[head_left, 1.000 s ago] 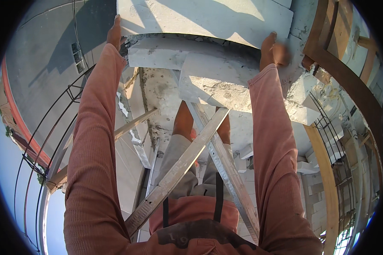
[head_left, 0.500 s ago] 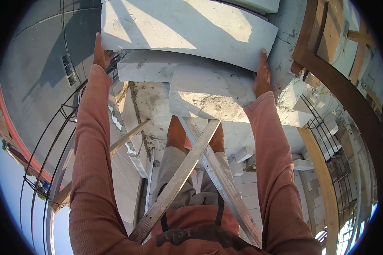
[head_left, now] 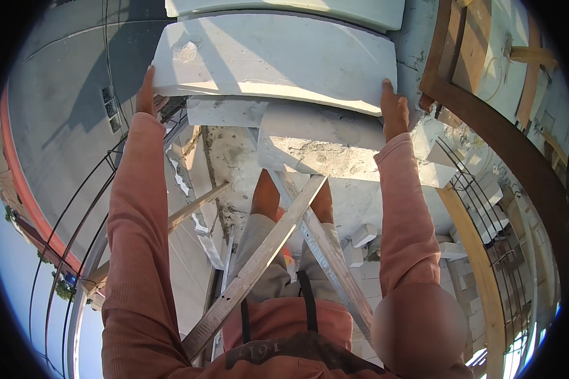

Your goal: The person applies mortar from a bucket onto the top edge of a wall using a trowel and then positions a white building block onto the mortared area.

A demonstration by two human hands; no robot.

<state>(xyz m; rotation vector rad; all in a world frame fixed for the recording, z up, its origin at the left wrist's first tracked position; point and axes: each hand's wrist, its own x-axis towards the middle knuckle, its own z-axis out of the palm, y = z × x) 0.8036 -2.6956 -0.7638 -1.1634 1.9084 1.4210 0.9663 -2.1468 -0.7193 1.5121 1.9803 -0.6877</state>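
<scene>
A long white aerated concrete block (head_left: 272,57) lies lengthwise across the top of the view. My left hand (head_left: 146,95) grips its left end, thumb up along the side. At the opposite end, my right hand (head_left: 395,110) is closed on the block's near right corner. Right behind it rests another white block (head_left: 284,9), cut off by the picture's top edge. Below the held block, nearer me, are a pale slab (head_left: 224,112) and a rough-faced block (head_left: 325,142). The held block's underside contact is hidden.
Crossed wooden battens (head_left: 259,265) stand between me and the blocks. Steel rebar cages rise at left (head_left: 76,221) and right (head_left: 487,208). A brown wooden frame (head_left: 506,145) curves along the right. A grey wall (head_left: 57,126) fills the left side.
The held block has come slightly nearer and tilted, so its near long edge face now shows. Both hands moved with it. More of the block behind is visible.
</scene>
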